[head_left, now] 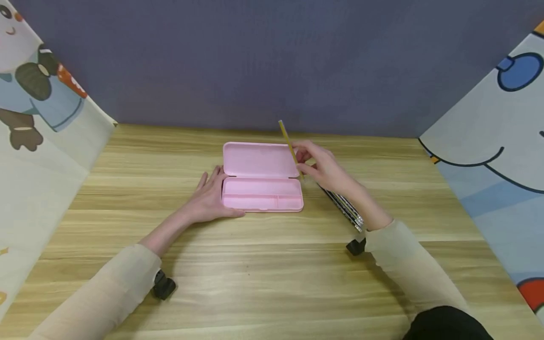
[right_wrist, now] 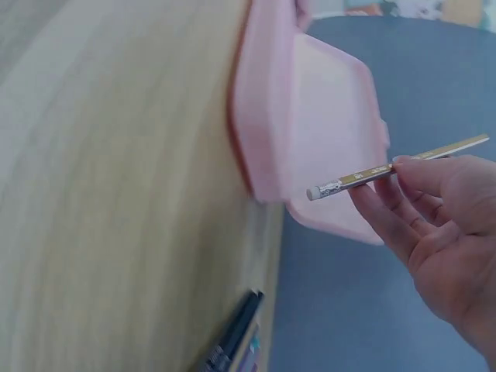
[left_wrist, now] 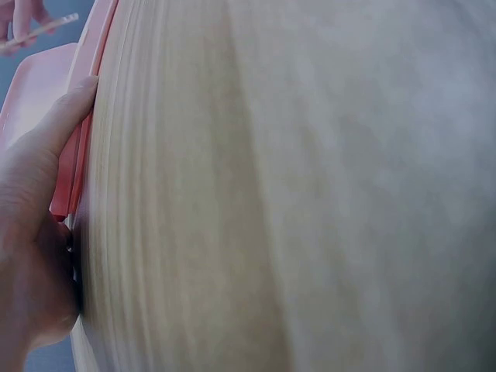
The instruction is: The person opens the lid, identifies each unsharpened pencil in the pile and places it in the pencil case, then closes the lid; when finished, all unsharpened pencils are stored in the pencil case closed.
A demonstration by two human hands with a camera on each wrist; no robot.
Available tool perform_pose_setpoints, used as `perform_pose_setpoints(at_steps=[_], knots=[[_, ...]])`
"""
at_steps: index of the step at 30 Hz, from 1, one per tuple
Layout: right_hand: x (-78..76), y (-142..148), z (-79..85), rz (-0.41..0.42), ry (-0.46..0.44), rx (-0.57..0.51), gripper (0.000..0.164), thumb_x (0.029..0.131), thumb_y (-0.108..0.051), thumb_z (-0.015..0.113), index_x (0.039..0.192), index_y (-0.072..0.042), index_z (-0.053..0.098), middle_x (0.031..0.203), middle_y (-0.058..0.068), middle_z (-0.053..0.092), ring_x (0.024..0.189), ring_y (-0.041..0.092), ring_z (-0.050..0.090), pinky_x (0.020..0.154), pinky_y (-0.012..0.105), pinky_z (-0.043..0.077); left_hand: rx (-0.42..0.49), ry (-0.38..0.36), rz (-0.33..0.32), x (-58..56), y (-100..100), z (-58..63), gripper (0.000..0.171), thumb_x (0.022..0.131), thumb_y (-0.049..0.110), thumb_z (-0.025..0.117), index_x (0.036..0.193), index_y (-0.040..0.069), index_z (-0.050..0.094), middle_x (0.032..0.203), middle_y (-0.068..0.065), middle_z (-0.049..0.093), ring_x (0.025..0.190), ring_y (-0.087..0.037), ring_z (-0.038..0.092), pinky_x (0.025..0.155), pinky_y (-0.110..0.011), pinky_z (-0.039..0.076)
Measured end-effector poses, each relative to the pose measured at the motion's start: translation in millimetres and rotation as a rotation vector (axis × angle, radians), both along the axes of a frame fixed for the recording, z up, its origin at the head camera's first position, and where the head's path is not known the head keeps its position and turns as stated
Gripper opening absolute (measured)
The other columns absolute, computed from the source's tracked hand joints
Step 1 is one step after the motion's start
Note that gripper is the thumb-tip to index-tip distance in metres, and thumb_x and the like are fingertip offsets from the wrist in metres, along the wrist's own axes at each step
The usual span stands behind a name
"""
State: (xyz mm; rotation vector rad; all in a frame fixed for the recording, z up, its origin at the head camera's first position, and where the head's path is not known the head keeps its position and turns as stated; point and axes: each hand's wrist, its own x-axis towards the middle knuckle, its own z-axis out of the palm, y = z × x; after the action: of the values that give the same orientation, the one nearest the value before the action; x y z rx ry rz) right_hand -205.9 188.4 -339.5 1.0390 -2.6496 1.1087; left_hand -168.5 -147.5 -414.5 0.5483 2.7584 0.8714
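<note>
A pink pencil case (head_left: 262, 186) lies unfolded on the table, its lid (head_left: 259, 159) tipped back and its divided tray facing up. At its left end, my left hand (head_left: 210, 196) rests with fingers spread; the straight thumb lies along the front wall, seen closely in the left wrist view. My right hand (head_left: 320, 165) pinches a yellow pencil (right_wrist: 380, 170) between thumb and fingers, raised over the case's right end. A white eraser (right_wrist: 314, 193) tips the pencil's lower end. Inside the tray, the compartments hold nothing visible.
Several dark patterned pencils (head_left: 344, 208) lie side by side right of the case, partly under my right forearm. The wooden table (head_left: 255, 274) ends at a dark grey-blue panel (head_left: 272, 61) behind. Cartoon-printed panels (head_left: 488, 132) flank both sides.
</note>
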Motion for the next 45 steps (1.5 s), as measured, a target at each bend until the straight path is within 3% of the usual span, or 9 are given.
perform_pose_setpoints(at_steps=[3, 7, 16, 26, 31, 35, 40, 45], knots=[[-2.6, -13.0, -6.9, 0.054, -0.021, 0.020, 0.049, 0.095, 0.005, 0.067, 0.141, -0.005, 0.054, 0.103, 0.013, 0.064, 0.094, 0.024, 0.067, 0.075, 0.041, 0.062, 0.002, 0.005, 0.000, -0.6, -0.4, -0.4, 0.116, 0.070, 0.059, 0.088, 0.153, 0.004, 0.029, 0.171, -0.028, 0.011, 0.163, -0.037, -0.001, 0.133, -0.055, -0.006], [-2.6, -26.7, -13.1, 0.099, -0.022, 0.102, 0.050, 0.095, 0.004, 0.068, 0.141, -0.009, 0.055, 0.101, 0.011, 0.066, 0.090, 0.020, 0.065, 0.076, 0.035, 0.061, 0.002, 0.011, 0.001, -1.0, -1.1, -1.4, 0.116, 0.070, 0.059, 0.088, 0.153, 0.003, 0.030, 0.171, -0.028, 0.012, 0.163, -0.037, 0.000, 0.133, -0.056, -0.005], [3.8, -47.3, -20.2, 0.133, 0.093, 0.388, 0.036, 0.095, -0.006, 0.072, 0.129, -0.019, 0.072, 0.098, 0.002, 0.072, 0.087, 0.017, 0.066, 0.077, 0.033, 0.057, -0.010, 0.007, 0.003, -1.6, -0.4, -1.1, 0.116, 0.070, 0.060, 0.087, 0.153, 0.003, 0.030, 0.171, -0.028, 0.011, 0.163, -0.036, 0.000, 0.133, -0.055, -0.005], [7.2, -57.5, -30.3, 0.143, 0.187, 0.560, 0.025, 0.098, -0.008, 0.068, 0.115, -0.024, 0.078, 0.081, -0.002, 0.066, 0.068, 0.009, 0.057, 0.058, 0.024, 0.048, -0.008, -0.007, -0.004, -1.2, -0.6, -1.0, 0.117, 0.071, 0.062, 0.086, 0.154, 0.006, 0.027, 0.172, -0.025, 0.009, 0.163, -0.035, -0.002, 0.133, -0.054, -0.007], [12.0, -50.1, -29.3, 0.116, 0.190, 0.531, 0.025, 0.097, -0.006, 0.068, 0.114, -0.022, 0.079, 0.082, -0.002, 0.067, 0.069, 0.009, 0.058, 0.059, 0.025, 0.050, -0.016, 0.001, -0.003, -1.0, -0.4, -0.3, 0.116, 0.071, 0.061, 0.086, 0.154, 0.005, 0.028, 0.172, -0.025, 0.011, 0.163, -0.035, -0.001, 0.133, -0.054, -0.006], [17.7, -27.0, -22.5, 0.078, 0.169, 0.401, 0.026, 0.098, -0.006, 0.068, 0.120, -0.016, 0.076, 0.097, 0.000, 0.075, 0.074, 0.010, 0.062, 0.064, 0.027, 0.052, -0.010, 0.002, -0.006, -0.6, 0.1, 0.9, 0.115, 0.071, 0.060, 0.087, 0.154, 0.005, 0.028, 0.172, -0.025, 0.011, 0.163, -0.035, -0.001, 0.133, -0.054, -0.006], [20.6, 24.4, -16.0, -0.054, 0.071, 0.219, 0.027, 0.100, -0.008, 0.065, 0.127, -0.010, 0.073, 0.111, 0.009, 0.078, 0.077, 0.013, 0.063, 0.069, 0.027, 0.054, 0.002, 0.002, -0.008, 0.2, 1.5, 1.8, 0.113, 0.071, 0.058, 0.087, 0.152, 0.005, 0.029, 0.171, -0.026, 0.012, 0.163, -0.035, -0.001, 0.133, -0.054, -0.006], [19.3, 80.9, -15.5, -0.223, -0.048, 0.152, 0.033, 0.103, -0.010, 0.062, 0.135, -0.007, 0.067, 0.111, 0.017, 0.076, 0.094, 0.022, 0.070, 0.076, 0.018, 0.057, -0.002, -0.001, 0.000, 0.1, -0.3, 1.5, 0.115, 0.070, 0.058, 0.088, 0.152, 0.005, 0.029, 0.171, -0.026, 0.012, 0.163, -0.035, -0.001, 0.133, -0.054, -0.006]])
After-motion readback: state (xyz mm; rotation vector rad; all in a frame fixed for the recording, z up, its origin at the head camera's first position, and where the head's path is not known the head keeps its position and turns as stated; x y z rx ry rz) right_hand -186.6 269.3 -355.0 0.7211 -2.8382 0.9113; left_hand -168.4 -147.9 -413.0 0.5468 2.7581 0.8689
